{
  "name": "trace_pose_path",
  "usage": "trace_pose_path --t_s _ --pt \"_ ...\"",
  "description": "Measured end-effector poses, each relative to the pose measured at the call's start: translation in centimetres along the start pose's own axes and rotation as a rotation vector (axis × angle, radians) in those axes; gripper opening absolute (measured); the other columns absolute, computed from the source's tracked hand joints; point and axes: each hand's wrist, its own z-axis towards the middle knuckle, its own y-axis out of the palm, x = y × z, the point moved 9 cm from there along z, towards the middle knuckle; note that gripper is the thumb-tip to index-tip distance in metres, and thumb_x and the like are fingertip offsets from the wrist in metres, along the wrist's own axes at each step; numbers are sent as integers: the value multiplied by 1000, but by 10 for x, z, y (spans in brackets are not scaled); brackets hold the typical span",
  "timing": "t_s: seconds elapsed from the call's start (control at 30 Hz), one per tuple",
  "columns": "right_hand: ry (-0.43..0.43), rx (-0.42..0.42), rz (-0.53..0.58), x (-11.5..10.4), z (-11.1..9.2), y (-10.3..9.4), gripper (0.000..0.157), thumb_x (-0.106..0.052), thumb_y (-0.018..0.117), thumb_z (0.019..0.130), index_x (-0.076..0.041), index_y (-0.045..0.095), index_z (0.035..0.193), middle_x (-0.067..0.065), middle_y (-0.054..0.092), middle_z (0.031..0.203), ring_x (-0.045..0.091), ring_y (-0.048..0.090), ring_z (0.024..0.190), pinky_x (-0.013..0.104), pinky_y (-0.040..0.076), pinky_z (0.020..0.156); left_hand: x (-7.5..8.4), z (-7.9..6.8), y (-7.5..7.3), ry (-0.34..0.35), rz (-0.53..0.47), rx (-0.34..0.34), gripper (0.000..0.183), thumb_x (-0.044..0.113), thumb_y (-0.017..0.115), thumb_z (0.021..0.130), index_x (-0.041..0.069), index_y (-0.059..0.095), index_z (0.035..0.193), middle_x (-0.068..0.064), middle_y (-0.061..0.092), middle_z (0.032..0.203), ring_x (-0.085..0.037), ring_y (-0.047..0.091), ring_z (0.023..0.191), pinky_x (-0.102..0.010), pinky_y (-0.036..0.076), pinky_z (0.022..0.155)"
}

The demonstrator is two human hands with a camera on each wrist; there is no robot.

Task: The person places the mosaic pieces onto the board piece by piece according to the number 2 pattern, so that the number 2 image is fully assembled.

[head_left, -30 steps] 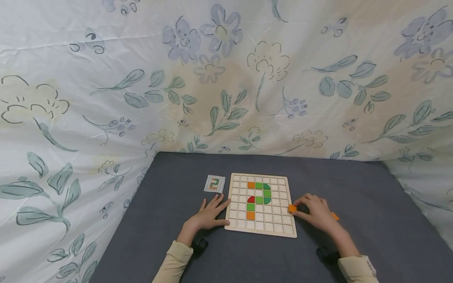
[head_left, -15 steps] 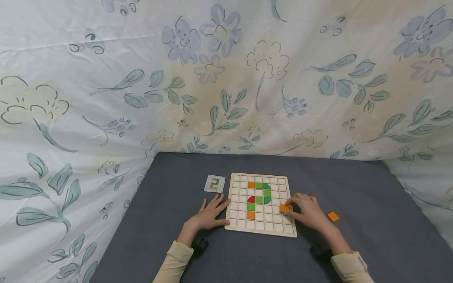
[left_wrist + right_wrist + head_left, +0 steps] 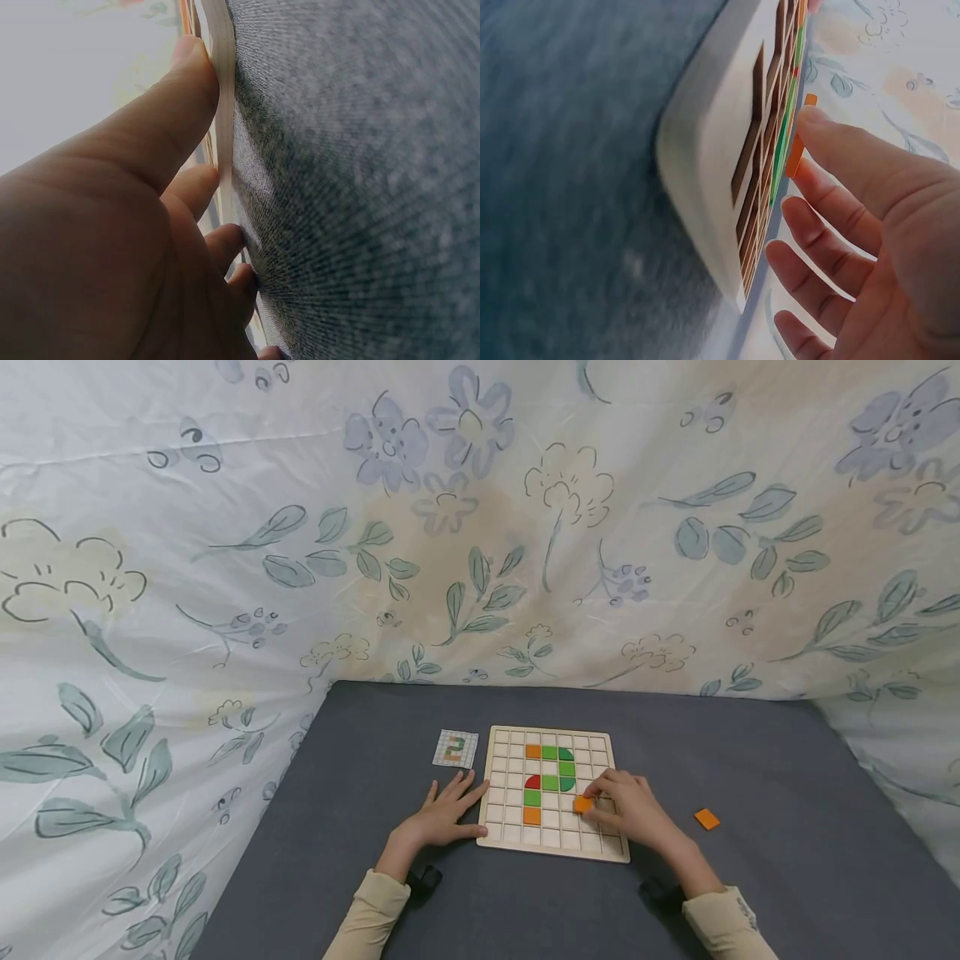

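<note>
My right hand [image 3: 628, 807] pinches an orange square tile [image 3: 582, 804] between thumb and fingers, over the right part of a wooden grid board [image 3: 552, 854]. In the right wrist view the orange tile [image 3: 802, 135] shows edge-on above the board's surface. Set in the board are orange, green and red tiles, among them a red rounded tile [image 3: 532, 782], a green square tile [image 3: 550, 783] and an orange tile [image 3: 532, 816]. My left hand [image 3: 438, 820] lies with fingers spread at the board's left edge; its thumb [image 3: 172, 105] touches the side in the left wrist view.
A small pattern card [image 3: 455, 748] with a coloured grid lies left of the board's top corner. Another orange tile [image 3: 707, 819] rests on the dark tablecloth [image 3: 780, 793] to the right. A floral curtain [image 3: 480, 527] hangs behind the table.
My right hand has carried the orange tile leftward from the board's right edge to over its cells. The loose orange tile on the cloth has come into full view. My left hand stays put.
</note>
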Motion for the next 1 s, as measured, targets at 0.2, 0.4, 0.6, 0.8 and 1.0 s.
trace_pose_path --t_s 0.2,0.4,0.6,0.8,1.0 --pt "-35 2 9 -12 5 4 21 -35 76 76 -23 68 91 -7 58 90 13 51 85 47 33 83 0 0 0 0 3 2 77 46 59 87 16 25 149 -14 14 154 -34 7 143 -64 0 108" --pt "-65 -2 23 -23 7 7 22 -37 74 77 -24 68 93 -8 58 93 13 53 86 45 35 83 0 0 -1 -3 -3 0 76 47 58 87 16 25 149 -15 14 154 -34 6 143 -64 0 108" --pt "-114 9 19 -34 11 9 23 -37 74 77 -22 69 92 -7 58 91 11 52 86 41 34 78 0 1 -1 -7 -1 2 76 47 58 87 17 24 149 -14 14 155 -34 6 143 -64 0 108" --pt "-133 0 13 -42 14 14 22 -38 75 76 -22 69 91 -7 59 89 9 51 82 44 36 78 -1 1 0 -10 4 0 76 47 58 88 18 23 149 -13 13 155 -33 5 143 -63 0 109" --pt "-104 -29 21 -44 15 19 22 -37 76 75 -23 68 90 -8 58 92 11 50 85 46 36 82 0 3 0 -4 -3 3 76 47 57 88 18 23 149 -14 13 155 -33 6 143 -64 -1 108"
